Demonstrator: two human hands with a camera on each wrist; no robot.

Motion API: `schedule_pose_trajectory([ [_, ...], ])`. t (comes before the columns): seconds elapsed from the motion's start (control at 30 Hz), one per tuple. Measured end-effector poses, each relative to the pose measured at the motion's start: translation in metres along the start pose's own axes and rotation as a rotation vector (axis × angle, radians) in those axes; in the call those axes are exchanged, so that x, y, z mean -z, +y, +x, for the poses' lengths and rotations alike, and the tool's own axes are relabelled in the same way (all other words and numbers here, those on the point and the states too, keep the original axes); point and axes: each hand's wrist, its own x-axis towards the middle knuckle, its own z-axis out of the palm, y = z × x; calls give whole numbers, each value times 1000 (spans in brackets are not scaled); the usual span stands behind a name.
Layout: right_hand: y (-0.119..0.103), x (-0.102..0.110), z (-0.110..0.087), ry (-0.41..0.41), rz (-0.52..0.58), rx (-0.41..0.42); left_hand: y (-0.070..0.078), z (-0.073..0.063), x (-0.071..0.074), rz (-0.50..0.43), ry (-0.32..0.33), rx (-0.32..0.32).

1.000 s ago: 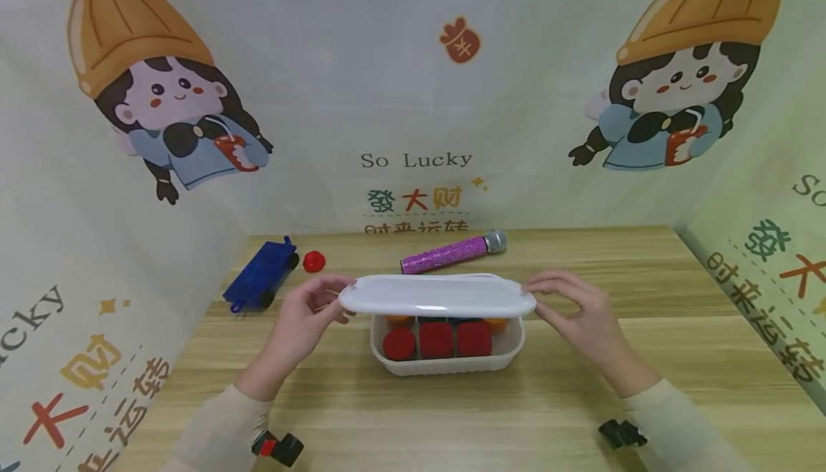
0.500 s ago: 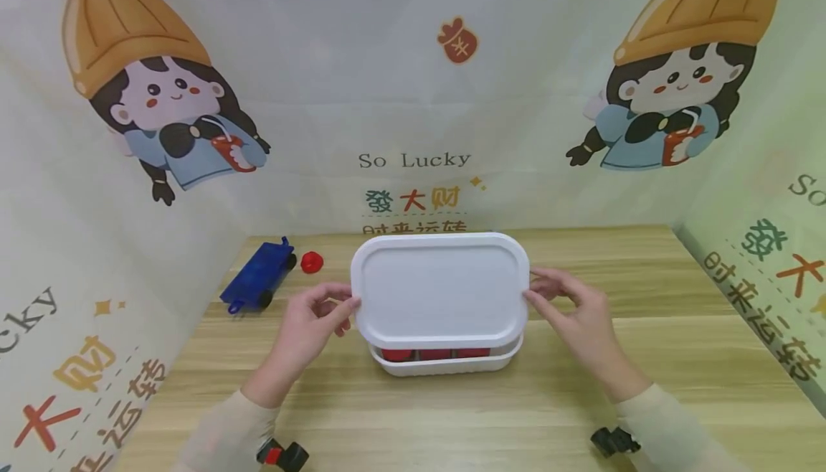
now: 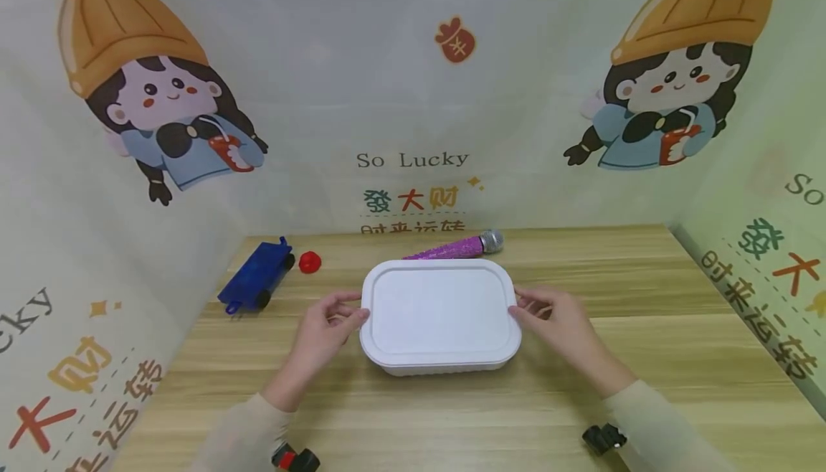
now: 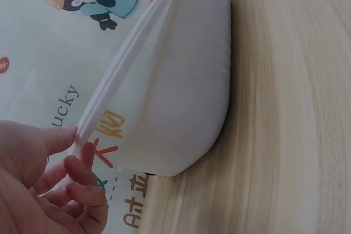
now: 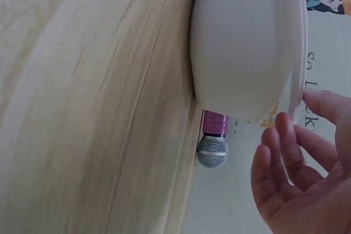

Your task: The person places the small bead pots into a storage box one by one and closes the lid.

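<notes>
A white lid [image 3: 442, 311] with rounded corners lies over a white plastic container [image 3: 445, 370]. My left hand [image 3: 325, 328] pinches the lid's left edge between thumb and fingers. At the opposite edge, my right hand [image 3: 553, 320] pinches it the same way. From the left wrist, the lid slants: it meets the container's near rim and stands apart from it toward the back. The right wrist view also has a narrow gap below the lid [image 5: 300, 42] near the fingers. The container's contents are hidden.
Behind the container lies a glittery purple microphone [image 3: 454, 248], partly covered by the lid. A blue toy cart [image 3: 258, 275] with black wheels and a small red knob-like piece [image 3: 310, 262] are at the back left. A printed cloth [image 3: 413, 99] rises behind the wooden table [image 3: 413, 422].
The lid, first seen edge-on above the open container, has tipped toward me and come down over it. Both hands have moved with it, and the red blocks inside have gone out of sight.
</notes>
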Motion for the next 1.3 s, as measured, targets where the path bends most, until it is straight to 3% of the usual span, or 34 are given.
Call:
schedule_pose_trajectory([
  [0.2,4,-2,3,-45,1,-37,-6,2,-6,74,12,19],
  [0.63,7,-4,10,-110,39,-90,-16,7,-9,-13,-48,122],
  [0.87,9,2,10,-184,51,-41,-21,11,-5,-56,-90,126],
  [0.97,12,6,10,-249,59,0,-22,10,0,59,-129,71],
  [1.1,13,9,11,-306,59,13,-21,10,11,241,-242,-75],
  [1.2,12,11,10,-319,45,5,-20,11,19,306,-338,-177],
  [1.3,12,13,9,-330,22,9,-20,12,24,369,-394,-240],
])
